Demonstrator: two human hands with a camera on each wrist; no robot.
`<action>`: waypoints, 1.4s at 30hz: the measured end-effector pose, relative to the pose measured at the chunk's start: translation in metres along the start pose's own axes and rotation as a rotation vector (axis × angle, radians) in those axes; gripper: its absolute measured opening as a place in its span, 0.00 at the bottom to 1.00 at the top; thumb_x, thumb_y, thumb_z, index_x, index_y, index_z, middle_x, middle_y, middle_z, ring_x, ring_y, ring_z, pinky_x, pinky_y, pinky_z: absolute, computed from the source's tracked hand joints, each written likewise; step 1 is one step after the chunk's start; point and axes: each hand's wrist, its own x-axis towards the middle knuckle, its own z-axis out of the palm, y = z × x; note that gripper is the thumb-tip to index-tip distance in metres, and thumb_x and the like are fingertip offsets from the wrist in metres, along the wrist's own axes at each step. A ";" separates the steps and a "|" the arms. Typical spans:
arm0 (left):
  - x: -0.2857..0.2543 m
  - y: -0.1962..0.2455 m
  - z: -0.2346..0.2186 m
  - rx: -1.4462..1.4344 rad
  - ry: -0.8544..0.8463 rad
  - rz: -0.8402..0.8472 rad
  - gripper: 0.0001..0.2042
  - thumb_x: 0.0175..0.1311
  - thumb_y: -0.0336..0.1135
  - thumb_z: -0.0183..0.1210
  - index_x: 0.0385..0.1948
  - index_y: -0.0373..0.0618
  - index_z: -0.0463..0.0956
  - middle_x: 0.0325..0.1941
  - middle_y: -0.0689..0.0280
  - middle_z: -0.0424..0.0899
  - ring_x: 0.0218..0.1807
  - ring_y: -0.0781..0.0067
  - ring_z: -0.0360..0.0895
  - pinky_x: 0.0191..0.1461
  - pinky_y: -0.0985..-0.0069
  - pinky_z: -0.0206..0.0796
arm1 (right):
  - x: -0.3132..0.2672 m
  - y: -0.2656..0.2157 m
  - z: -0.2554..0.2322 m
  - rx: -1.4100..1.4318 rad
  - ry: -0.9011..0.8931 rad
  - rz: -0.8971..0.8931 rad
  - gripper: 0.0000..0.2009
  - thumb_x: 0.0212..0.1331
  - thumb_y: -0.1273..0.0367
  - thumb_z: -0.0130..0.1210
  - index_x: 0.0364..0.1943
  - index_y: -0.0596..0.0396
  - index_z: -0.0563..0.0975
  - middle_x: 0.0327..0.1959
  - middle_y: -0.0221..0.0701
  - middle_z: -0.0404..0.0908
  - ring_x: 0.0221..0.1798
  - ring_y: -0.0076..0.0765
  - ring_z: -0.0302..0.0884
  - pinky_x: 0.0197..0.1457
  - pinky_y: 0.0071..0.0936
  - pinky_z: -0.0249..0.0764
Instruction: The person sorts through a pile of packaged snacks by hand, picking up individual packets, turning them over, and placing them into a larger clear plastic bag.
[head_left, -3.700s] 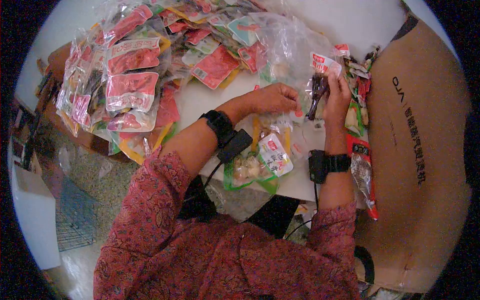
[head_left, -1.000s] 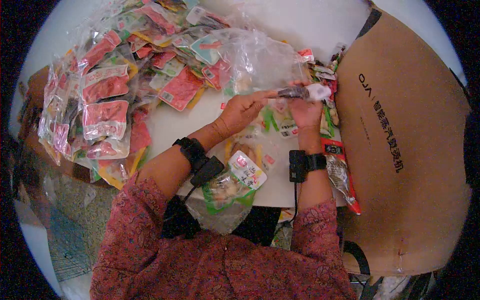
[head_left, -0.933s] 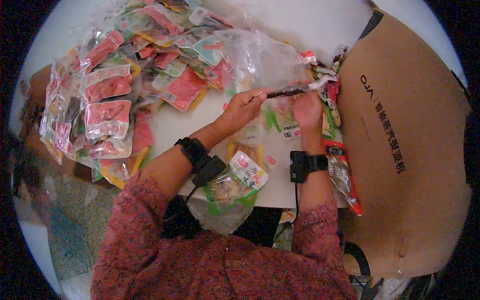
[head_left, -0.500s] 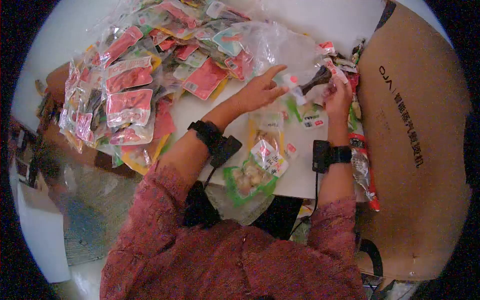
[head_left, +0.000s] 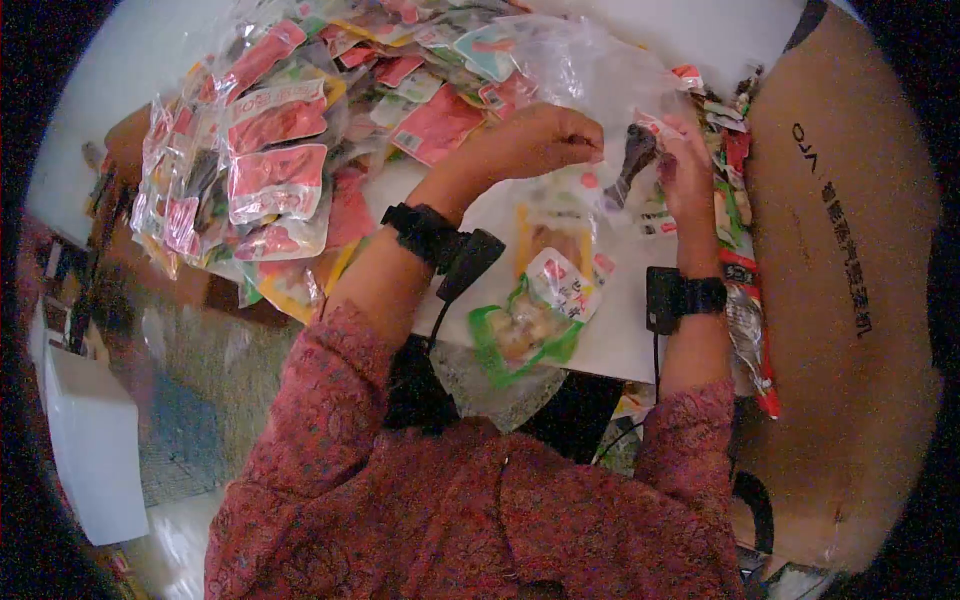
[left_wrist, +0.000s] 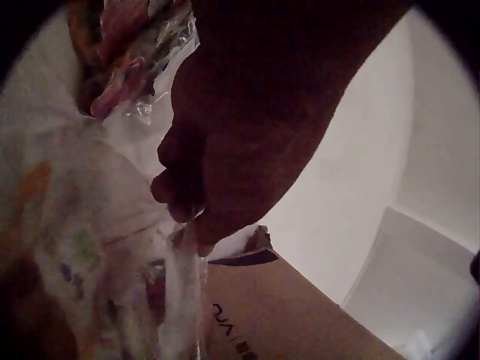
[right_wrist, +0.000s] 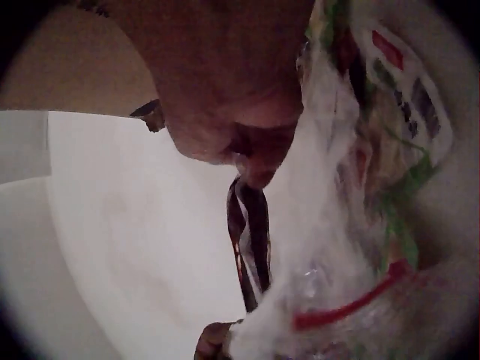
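In the head view, my right hand (head_left: 690, 170) pinches a small flat packet with dark contents (head_left: 634, 160) and a red-and-white end. The right wrist view shows that packet (right_wrist: 247, 232) hanging narrow edge-on from the fingertips. My left hand (head_left: 545, 140) is bent at the wrist, left of the packet. Its fingertips pinch clear plastic (left_wrist: 182, 281), seen in the left wrist view. A large clear plastic bag (head_left: 575, 60) spreads behind both hands. In front of them lies a green-edged food packet (head_left: 520, 335) with pale round pieces and a white label.
A heap of red-labelled packets (head_left: 275, 165) in clear bags covers the table's left and back. Along the right edge lie several small packets (head_left: 735, 150) and a red-and-silver packet (head_left: 748, 330). A tall cardboard box (head_left: 850, 350) stands at the right.
The dark packet was stretched level between both hands. My left hand let go, spread its fingers, then came to pinch clear plastic. The right hand keeps the packet, now tilted down. The head view shifted.
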 end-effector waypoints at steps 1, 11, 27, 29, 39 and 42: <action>-0.001 0.000 0.000 -0.001 0.005 -0.009 0.07 0.50 0.35 0.53 0.26 0.44 0.73 0.25 0.63 0.74 0.28 0.66 0.71 0.33 0.74 0.63 | -0.001 0.004 0.005 -0.040 -0.072 0.072 0.11 0.48 0.70 0.48 0.38 0.51 0.69 0.25 0.22 0.70 0.22 0.18 0.65 0.19 0.15 0.61; -0.002 -0.003 -0.009 -0.164 -0.027 -0.172 0.09 0.53 0.38 0.51 0.28 0.43 0.74 0.26 0.62 0.75 0.31 0.67 0.72 0.36 0.74 0.63 | -0.014 0.017 0.027 0.051 -0.014 0.245 0.08 0.48 0.73 0.50 0.34 0.53 0.68 0.25 0.26 0.70 0.24 0.23 0.66 0.26 0.20 0.66; -0.006 -0.013 -0.004 -0.014 -0.017 -0.197 0.10 0.54 0.38 0.50 0.24 0.41 0.71 0.20 0.64 0.73 0.25 0.74 0.69 0.31 0.76 0.61 | -0.019 -0.008 0.024 -0.372 -0.246 0.069 0.09 0.54 0.68 0.44 0.35 0.55 0.73 0.19 0.26 0.73 0.19 0.17 0.66 0.23 0.14 0.62; -0.007 -0.007 -0.003 0.006 -0.088 -0.173 0.09 0.56 0.36 0.49 0.25 0.40 0.70 0.24 0.66 0.75 0.28 0.76 0.70 0.34 0.77 0.62 | -0.005 -0.004 0.007 -0.399 -0.059 -0.073 0.08 0.54 0.69 0.44 0.35 0.55 0.72 0.19 0.27 0.73 0.18 0.18 0.66 0.22 0.14 0.61; -0.014 -0.029 0.036 -0.018 -0.393 -0.226 0.09 0.51 0.37 0.49 0.22 0.40 0.70 0.20 0.61 0.73 0.23 0.67 0.71 0.29 0.72 0.63 | 0.025 0.026 -0.043 -0.445 0.316 -0.423 0.07 0.51 0.70 0.46 0.33 0.56 0.72 0.17 0.28 0.73 0.17 0.19 0.66 0.21 0.17 0.62; -0.012 -0.032 0.035 0.041 -0.321 -0.171 0.10 0.49 0.37 0.50 0.22 0.40 0.71 0.19 0.61 0.73 0.20 0.71 0.69 0.27 0.73 0.63 | 0.015 0.023 -0.032 -0.454 0.322 -0.262 0.07 0.50 0.70 0.47 0.32 0.56 0.72 0.17 0.28 0.73 0.17 0.20 0.67 0.21 0.18 0.64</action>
